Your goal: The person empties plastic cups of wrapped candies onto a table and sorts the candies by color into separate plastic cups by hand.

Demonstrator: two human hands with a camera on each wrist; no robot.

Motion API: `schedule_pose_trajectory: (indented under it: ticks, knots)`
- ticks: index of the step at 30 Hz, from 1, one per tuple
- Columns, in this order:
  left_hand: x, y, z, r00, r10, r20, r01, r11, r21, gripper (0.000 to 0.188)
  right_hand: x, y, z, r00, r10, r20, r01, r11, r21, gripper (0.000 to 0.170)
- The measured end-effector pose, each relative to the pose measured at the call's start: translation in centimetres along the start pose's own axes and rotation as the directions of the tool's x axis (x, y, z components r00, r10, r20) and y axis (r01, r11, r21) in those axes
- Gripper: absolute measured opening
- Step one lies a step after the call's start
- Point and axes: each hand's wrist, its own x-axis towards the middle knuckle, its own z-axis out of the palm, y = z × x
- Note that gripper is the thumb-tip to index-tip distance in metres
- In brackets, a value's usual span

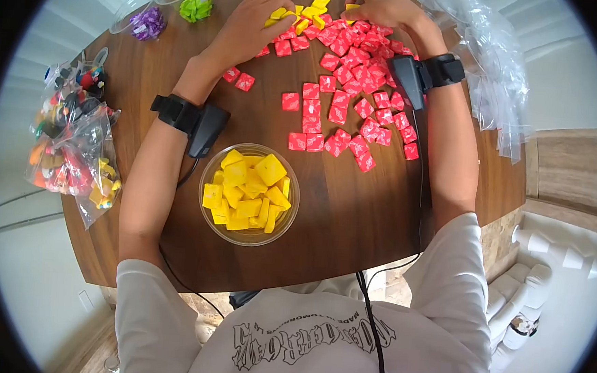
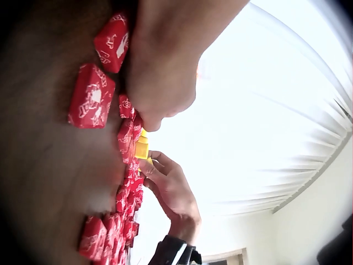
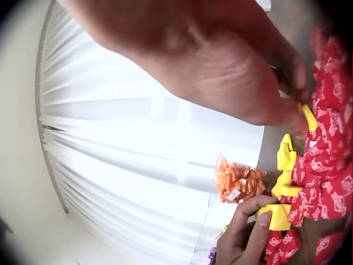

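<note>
A: Hand pose?

B: Both forearms stretch forward over the brown wooden desk (image 1: 251,122), a black strapped camera on each wrist. Left hand (image 1: 248,23) is at the far side, thumb and a finger pinching a small yellow square piece (image 3: 278,217).

A: Right?

B: Right hand (image 1: 383,8) is bent down at the wrist, fingers pinching another yellow square block (image 3: 309,118). Other loose yellow squares (image 1: 314,11) lie between the hands, against and on the heap of red square pieces with white print (image 1: 361,57).

A: Containers?

B: Clear round plastic tub (image 1: 246,243) on the near side, between the forearms, closer to the left. Holds a pile of yellow square pieces (image 1: 247,193).

A: Others?

B: Two clear round plastic containers (image 1: 121,17) far left, beside a purple cluster (image 1: 148,24) and a lime-green cluster (image 1: 197,6). Can't tell if those sit inside. Orange pieces (image 3: 241,181) show behind clear plastic with a white label; bag or tub, can't tell.

A: Edges?

B: Left: clear plastic bags with multicoloured small figures (image 1: 68,148). Right: flat clear plastic bags (image 1: 498,79), overlapping.
</note>
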Motion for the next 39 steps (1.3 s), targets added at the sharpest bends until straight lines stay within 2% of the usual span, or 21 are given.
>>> schedule_pose_trajectory:
  ticks: [4, 7, 8, 9, 10, 12, 13, 14, 16, 17, 18, 19, 20, 22, 25, 27, 31, 34, 37, 38, 39]
  knots:
    - [0.1, 0.4, 0.0, 0.986, -0.16, 0.041, 0.162, 0.986, -0.041, 0.027, 0.5, 0.0, 0.1, 0.994, -0.002, 0.109, -0.005, 0.998, 0.061, 0.043]
    - [-0.1, 0.1, 0.1, 0.986, -0.165, -0.001, 0.165, 0.986, -0.035, 0.027, 0.5, 0.4, 0.6, 0.998, -0.068, 0.01, 0.066, 0.991, 0.119, 0.042]
    - [-0.1, -0.1, 0.2, 0.985, -0.17, -0.006, 0.169, 0.985, -0.035, 0.027, 0.4, 0.4, 0.8, 1.0, -0.024, -0.013, 0.028, 0.893, 0.449, 0.044]
    - [0.0, -0.2, 0.4, 0.983, -0.161, -0.088, 0.16, 0.987, -0.025, 0.028, 0.5, 0.3, 0.9, 1.0, 0.024, -0.019, -0.003, 0.689, 0.725, 0.046]
    - [0.0, -0.5, 0.5, 0.974, -0.151, -0.17, 0.151, 0.988, -0.015, 0.028, -0.1, -0.9, 0.1, 1.0, 0.018, -0.016, -0.001, 0.693, 0.721, 0.046]
    - [0.1, -0.4, 0.1, 0.948, -0.267, -0.174, 0.253, 0.963, -0.097, 0.028, -2.1, -4.3, -2.4, 0.963, 0.255, 0.092, -0.089, -0.022, 0.996, 0.028]
    - [0.1, -0.4, -0.1, 0.914, -0.373, -0.162, 0.344, 0.922, -0.179, 0.029, -1.6, -4.2, -2.0, 0.951, 0.282, 0.123, -0.068, -0.197, 0.978, 0.027]
    - [0.1, -1.4, 0.0, 0.911, -0.376, -0.168, 0.346, 0.921, -0.181, 0.029, -1.3, -3.4, -1.4, 0.952, 0.278, 0.123, -0.071, -0.191, 0.979, 0.027]
    - [0.0, -3.5, -0.4, 0.845, -0.533, -0.035, 0.437, 0.728, -0.528, 0.028, -1.2, -2.1, -0.4, 0.993, 0.12, 0.018, -0.02, 0.016, 1.0, 0.024]
    - [0.0, -3.2, -1.1, 0.844, -0.535, -0.038, 0.437, 0.727, -0.529, 0.028, -2.3, -6.4, -1.7, 0.938, 0.345, 0.032, -0.109, 0.206, 0.973, 0.027]
    - [0.0, -3.0, -2.0, 0.824, -0.566, 0.04, 0.401, 0.53, -0.747, 0.026, -1.6, -5.7, -0.8, 0.939, 0.342, 0.033, -0.11, 0.208, 0.972, 0.027]
    - [-0.2, -2.8, -2.6, 0.81, -0.573, 0.126, 0.339, 0.281, -0.898, 0.025, -1.0, -5.9, 0.1, 0.93, 0.337, -0.147, -0.137, 0.689, 0.712, 0.034]
    - [-0.4, -2.6, -2.9, 0.809, -0.576, 0.123, 0.337, 0.282, -0.899, 0.025, -0.5, -5.9, 0.6, 0.925, 0.233, -0.3, -0.165, 0.958, 0.234, 0.053]
    - [-0.6, -2.0, -3.4, 0.817, -0.495, 0.296, 0.35, 0.017, -0.936, 0.027, -1.3, -5.6, 1.3, 0.953, 0.206, -0.221, -0.181, 0.975, 0.128, 0.063]
    - [-0.4, -1.2, -3.7, 0.812, -0.331, 0.481, 0.462, -0.14, -0.876, 0.028, -1.1, -6.0, 2.4, 0.973, 0.147, -0.178, -0.146, 0.989, 0.022, 0.065]
    - [-0.4, -0.8, -3.9, 0.821, -0.307, 0.481, 0.453, -0.162, -0.877, 0.028, -0.4, -5.5, 3.0, 0.967, 0.161, -0.197, -0.188, 0.974, -0.127, 0.064]
    - [-0.3, -0.7, -3.7, 0.857, -0.347, 0.381, 0.355, -0.14, -0.924, 0.025, -0.5, -4.8, 3.0, 0.965, 0.104, -0.24, -0.128, 0.988, -0.086, 0.054]
    - [-0.2, -0.4, -4.0, 0.863, -0.436, 0.257, 0.209, -0.155, -0.965, 0.024, -0.2, -3.9, 2.5, 0.983, 0.123, -0.134, -0.112, 0.99, 0.085, 0.046]
    - [-0.6, -2.1, -3.2, 0.855, -0.487, 0.18, 0.182, -0.044, -0.982, 0.025, 1.3, -1.0, 3.2, 0.948, 0.027, -0.318, 0.027, 0.986, 0.163, 0.038]
    - [-0.6, -1.8, -3.2, 0.855, -0.488, 0.176, 0.178, -0.042, -0.983, 0.025, 1.6, -0.4, 2.4, 0.978, 0.139, -0.154, -0.034, 0.841, 0.54, 0.036]
    - [-0.7, -1.5, -3.0, 0.834, -0.519, 0.189, 0.336, 0.206, -0.919, 0.025, 2.0, 0.0, 2.0, 0.983, 0.177, 0.044, -0.137, 0.559, 0.818, 0.037]
